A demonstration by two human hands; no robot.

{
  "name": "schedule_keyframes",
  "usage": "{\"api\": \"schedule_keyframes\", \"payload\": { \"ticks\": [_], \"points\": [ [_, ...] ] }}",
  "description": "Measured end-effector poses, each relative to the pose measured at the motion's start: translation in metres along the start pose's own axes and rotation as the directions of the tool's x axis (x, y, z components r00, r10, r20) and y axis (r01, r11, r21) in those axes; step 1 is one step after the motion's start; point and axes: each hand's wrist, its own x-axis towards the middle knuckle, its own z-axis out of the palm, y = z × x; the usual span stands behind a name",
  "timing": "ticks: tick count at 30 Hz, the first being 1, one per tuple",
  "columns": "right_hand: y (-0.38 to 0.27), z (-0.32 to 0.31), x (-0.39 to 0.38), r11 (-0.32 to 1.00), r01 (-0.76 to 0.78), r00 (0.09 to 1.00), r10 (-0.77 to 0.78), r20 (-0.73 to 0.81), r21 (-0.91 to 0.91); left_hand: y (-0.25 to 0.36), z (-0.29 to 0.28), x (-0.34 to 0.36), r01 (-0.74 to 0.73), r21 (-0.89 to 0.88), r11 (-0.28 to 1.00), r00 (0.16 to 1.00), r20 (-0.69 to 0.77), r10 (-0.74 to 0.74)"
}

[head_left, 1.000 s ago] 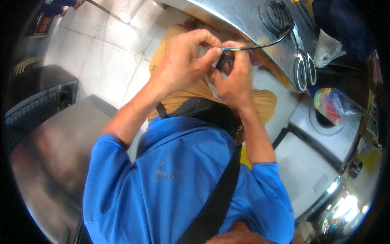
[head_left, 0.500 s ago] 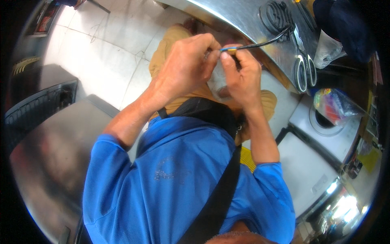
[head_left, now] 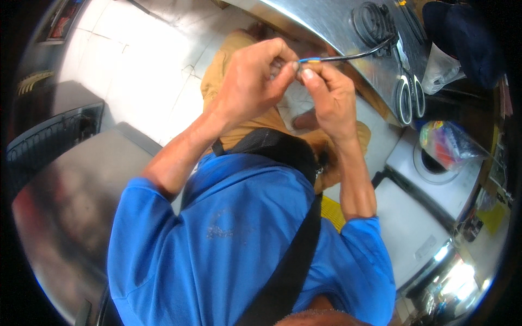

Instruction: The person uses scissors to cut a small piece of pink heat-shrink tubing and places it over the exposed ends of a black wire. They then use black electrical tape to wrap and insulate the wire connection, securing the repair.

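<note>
A black cable (head_left: pixel 356 56) runs from the metal table to my two hands, held above my lap. Blue and yellow wires (head_left: pixel 310 60) stick out of its stripped end. The fingertips of my left hand (head_left: pixel 251 79) pinch the tips of these wires. Just right of it, my right hand (head_left: pixel 334 98) is closed, its thumb and forefinger pressed together below the wires where they leave the black sheath. The fingers hide the wire tips and whatever lies between the right fingertips.
On the metal table (head_left: pixel 326 35) lie a black ribbed coil (head_left: pixel 372 23), scissors (head_left: pixel 403 103) with white-and-black handles, a clear plastic bag (head_left: pixel 439 70) and a dark blue cloth item (head_left: pixel 462 41). A white appliance (head_left: pixel 402 212) stands at right, a grey-brown panel (head_left: pixel 70 201) at left.
My right hand has shifted slightly down and right, its thumb now lower beside the wires. The wires and cable end sit a little higher. My left hand keeps its pinch.
</note>
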Motion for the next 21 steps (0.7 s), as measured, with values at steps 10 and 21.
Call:
{"api": "schedule_keyframes", "payload": {
  "ticks": [10, 21],
  "points": [
    [-0.03, -0.007, -0.015, 0.939, 0.137, 0.99, -0.142, 0.009, -0.315, -0.004, 0.002, -0.002, 0.145, -0.318, 0.937, 0.985, -0.041, -0.167],
    [-0.08, -0.016, 0.003, 0.929, 0.211, 0.977, -0.202, 0.063, -0.303, 0.009, -0.001, -0.004, 0.002, -0.168, 0.986, 0.985, -0.17, -0.031]
  ]
}}
